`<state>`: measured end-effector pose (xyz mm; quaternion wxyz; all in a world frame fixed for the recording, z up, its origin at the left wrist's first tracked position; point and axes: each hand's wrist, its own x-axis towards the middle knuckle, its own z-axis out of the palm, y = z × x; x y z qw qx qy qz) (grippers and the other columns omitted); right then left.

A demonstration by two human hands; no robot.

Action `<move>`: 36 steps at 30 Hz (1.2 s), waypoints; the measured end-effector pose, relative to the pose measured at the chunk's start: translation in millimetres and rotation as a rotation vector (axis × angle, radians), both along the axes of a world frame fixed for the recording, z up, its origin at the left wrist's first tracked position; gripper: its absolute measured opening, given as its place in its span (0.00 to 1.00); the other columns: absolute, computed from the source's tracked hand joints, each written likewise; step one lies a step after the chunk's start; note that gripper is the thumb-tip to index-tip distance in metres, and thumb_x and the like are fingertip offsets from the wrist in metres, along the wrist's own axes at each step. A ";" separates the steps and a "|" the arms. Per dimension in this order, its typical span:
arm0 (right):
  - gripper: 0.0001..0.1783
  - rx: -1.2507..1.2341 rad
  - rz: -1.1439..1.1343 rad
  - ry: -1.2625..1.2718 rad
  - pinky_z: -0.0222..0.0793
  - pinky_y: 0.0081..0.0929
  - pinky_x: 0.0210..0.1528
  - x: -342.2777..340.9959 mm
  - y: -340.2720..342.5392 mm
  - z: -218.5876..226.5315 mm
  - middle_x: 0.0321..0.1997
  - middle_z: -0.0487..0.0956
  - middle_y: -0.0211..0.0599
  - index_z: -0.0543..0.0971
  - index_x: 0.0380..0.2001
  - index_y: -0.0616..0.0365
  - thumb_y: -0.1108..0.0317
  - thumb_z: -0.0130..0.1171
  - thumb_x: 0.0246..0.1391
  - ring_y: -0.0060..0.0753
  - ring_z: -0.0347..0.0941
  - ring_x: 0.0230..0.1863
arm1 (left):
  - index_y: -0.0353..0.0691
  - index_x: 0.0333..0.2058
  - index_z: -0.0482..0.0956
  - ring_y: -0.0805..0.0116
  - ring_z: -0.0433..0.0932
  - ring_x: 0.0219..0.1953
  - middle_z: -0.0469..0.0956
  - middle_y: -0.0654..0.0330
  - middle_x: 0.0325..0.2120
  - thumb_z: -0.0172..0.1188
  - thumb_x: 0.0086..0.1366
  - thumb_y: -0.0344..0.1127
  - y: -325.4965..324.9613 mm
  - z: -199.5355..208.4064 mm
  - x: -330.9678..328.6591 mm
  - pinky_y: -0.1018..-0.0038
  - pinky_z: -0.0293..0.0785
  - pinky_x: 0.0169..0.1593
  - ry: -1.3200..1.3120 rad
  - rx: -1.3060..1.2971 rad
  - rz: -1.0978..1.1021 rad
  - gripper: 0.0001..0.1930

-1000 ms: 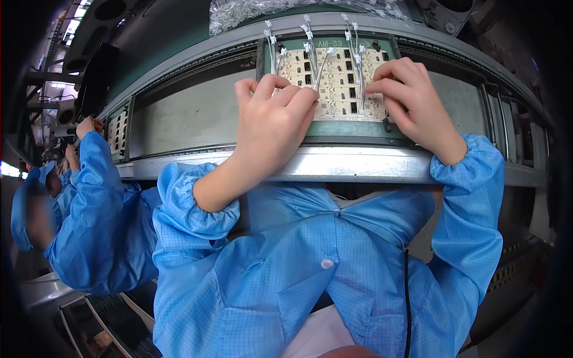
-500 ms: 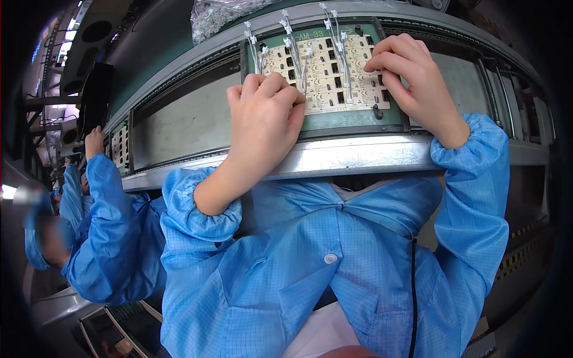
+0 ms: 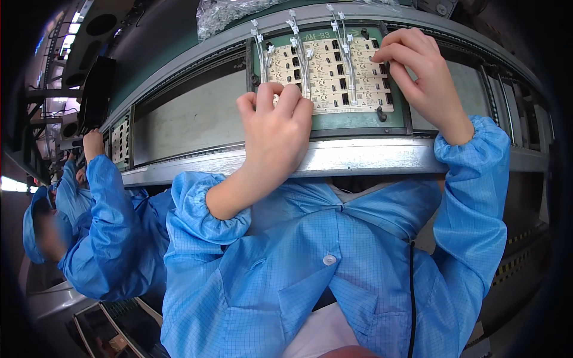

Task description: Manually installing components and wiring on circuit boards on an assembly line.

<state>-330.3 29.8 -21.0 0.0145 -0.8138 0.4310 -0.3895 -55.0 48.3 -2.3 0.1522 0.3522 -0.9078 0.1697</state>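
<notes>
1. Left hand: is lying over the lower left part of the panel, back of the hand up, fingers bending inward; the fingertips are partly hiding, so whether they are gripping anything cannot be told.
2. Right hand: is hovering at the panel's upper right edge, fingers curving loosely toward the boards; whether the fingertips are pinching or touching anything cannot be told.
3. Panel of cream circuit boards: is sitting in the fixture, in front of the person, between and beneath the two hands; is carrying rows of black components.
4. Green fixture: is framing the panel and is resting between the rails of the line.
5. White wires: are running lengthwise over the panel in three groups, white connectors extending past its far edge.
6. Metal rail: is passing between fixture and person.
7. Clear plastic bag: is lying beyond the line, containing small white parts.
8. Co-worker in blue: is working at the left.
</notes>
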 end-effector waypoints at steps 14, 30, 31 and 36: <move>0.15 -0.005 0.135 0.024 0.64 0.35 0.58 9.8 -153.4 -65.0 0.51 0.79 0.36 0.80 0.46 0.57 0.78 0.50 0.57 0.40 0.73 0.55 | 0.43 0.35 0.83 0.58 0.75 0.43 0.80 0.62 0.35 0.66 0.57 0.47 -63.2 12.8 -47.1 0.58 0.61 0.47 0.097 0.125 0.037 0.14; 0.11 0.371 0.075 -0.028 0.70 0.28 0.45 -21.3 -137.2 -43.0 0.36 0.74 0.33 0.79 0.44 0.57 0.62 0.58 0.64 0.31 0.73 0.40 | 0.44 0.38 0.80 0.59 0.79 0.36 0.81 0.61 0.32 0.65 0.52 0.37 -139.7 -40.1 -89.1 0.54 0.61 0.45 0.170 -0.044 0.044 0.13; 0.12 0.423 0.076 -0.065 0.69 0.27 0.44 -22.9 -135.5 -42.9 0.35 0.74 0.33 0.79 0.44 0.57 0.62 0.58 0.64 0.29 0.72 0.39 | 0.44 0.39 0.78 0.59 0.81 0.34 0.81 0.61 0.31 0.64 0.53 0.34 -136.9 -37.9 -88.5 0.54 0.60 0.45 0.186 -0.018 0.023 0.13; 0.11 0.472 0.069 -0.213 0.69 0.26 0.41 -29.5 -130.2 -57.3 0.33 0.76 0.32 0.80 0.45 0.56 0.62 0.59 0.64 0.25 0.71 0.36 | 0.42 0.36 0.80 0.57 0.82 0.35 0.83 0.59 0.31 0.61 0.57 0.33 -137.9 -37.0 -84.4 0.54 0.60 0.45 0.249 0.160 0.005 0.08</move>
